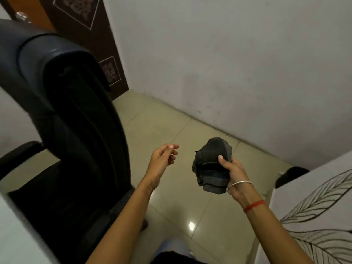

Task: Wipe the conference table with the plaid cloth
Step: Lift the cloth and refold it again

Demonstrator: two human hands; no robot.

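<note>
Only the getting-ready stage here: the person's right hand [233, 174] has fingers and thumb clamped round the bunched plaid cloth [210, 164], up in the air over the floor tiles [162, 121], while the left hand [162, 159] hangs empty nearby, fingers loosely curled. No tabletop is clearly in shot beside the black office chair [66, 111], so the next move is probably turning to the table and pressing the cloth flat on it.

Glossy beige tile floor [171, 130], meeting a white wall [228, 63] — a black office chair [76, 130] stands on it at left
</note>
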